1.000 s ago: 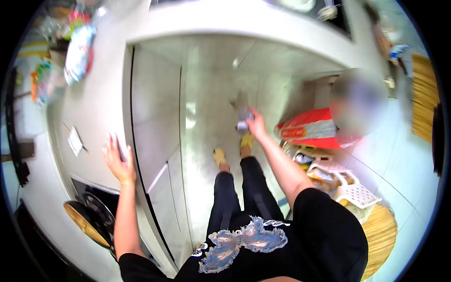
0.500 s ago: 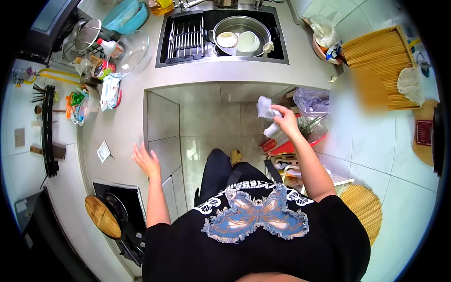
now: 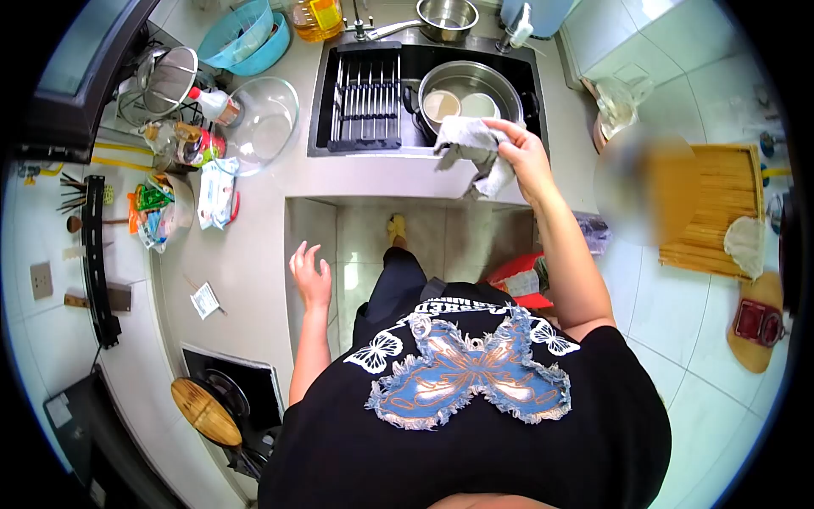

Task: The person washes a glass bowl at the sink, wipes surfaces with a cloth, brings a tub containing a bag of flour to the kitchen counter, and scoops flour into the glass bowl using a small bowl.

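A crumpled grey-white cloth [image 3: 475,151] hangs from my right hand [image 3: 527,161], pinched between thumb and fingers just in front of the sink's near edge. Behind it, a large metal pot [image 3: 500,78] sits in the black sink [image 3: 320,127] and holds two round pale items, one of them a tan-centred disc [image 3: 442,105]. My left hand [image 3: 311,273] hovers at the inner edge of the left counter [image 3: 254,280], fingers apart and slightly curled, holding nothing.
A black rack [image 3: 366,97] spans the sink's left side. Left of it stand a glass bowl [image 3: 264,127], blue basins [image 3: 237,38], bottles and a wipes pack [image 3: 217,193]. Lower left are a hob and a wooden lid [image 3: 206,411]. A red bag [image 3: 521,280] lies below right.
My right hand has carried the cloth up and forward from above the floor to the sink's edge. My left hand has shifted right, its fingers now more curled. The view has moved too.
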Demonstrator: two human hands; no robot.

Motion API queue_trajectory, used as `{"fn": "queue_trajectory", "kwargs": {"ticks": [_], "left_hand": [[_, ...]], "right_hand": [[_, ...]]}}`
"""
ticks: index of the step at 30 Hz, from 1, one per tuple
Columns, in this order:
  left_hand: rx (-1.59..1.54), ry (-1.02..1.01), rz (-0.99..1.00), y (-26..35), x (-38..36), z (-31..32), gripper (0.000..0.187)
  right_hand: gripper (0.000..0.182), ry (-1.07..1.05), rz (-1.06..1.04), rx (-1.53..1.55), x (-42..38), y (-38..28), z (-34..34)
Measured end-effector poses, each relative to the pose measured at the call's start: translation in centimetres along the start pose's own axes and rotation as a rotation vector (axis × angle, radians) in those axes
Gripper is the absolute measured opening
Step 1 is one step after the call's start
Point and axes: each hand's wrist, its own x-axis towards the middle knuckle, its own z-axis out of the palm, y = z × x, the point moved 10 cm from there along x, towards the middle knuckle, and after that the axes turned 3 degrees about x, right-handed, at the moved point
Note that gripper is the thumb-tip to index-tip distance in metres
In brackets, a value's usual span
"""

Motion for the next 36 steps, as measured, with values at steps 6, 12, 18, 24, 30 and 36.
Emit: {"fn": "queue_trajectory", "kwargs": {"ticks": [6, 12, 18, 24, 30, 36], "left_hand": [[-0.055, -0.088, -0.014, 0.8, 8.0, -0.7, 0.028], [-0.1, -0.153, 0.055, 2.3, 13.3, -0.6, 0.019], [-0.267, -0.239, 0.125, 10.6, 20.7, 3.3, 0.015], [-0.407, -0.294, 0.19, 18.8, 27.9, 10.0, 0.024], [-0.134, -0.241, 0.208, 22.1, 32.9, 15.6, 0.044], [0.118, -0.238, 0.104, 22.2, 31.8, 19.4, 0.057]], "right_hand": [[0.051, 0.08, -0.04, 0.194, 14.8, -1.2, 2.1], [0.057, 0.062, 0.062, 0.49, 24.0, 1.7, 2.3], [0.055, 0.118, 0.34, 0.988, 33.4, 10.5, 2.9], [0.03, 0.443, 0.477, 0.918, 37.7, 19.0, 0.3], [0.044, 0.16, 0.268, -0.532, 31.6, 19.3, -5.8], [0.034, -0.39, 0.167, -1.019, 19.8, 20.1, -0.3]]}}
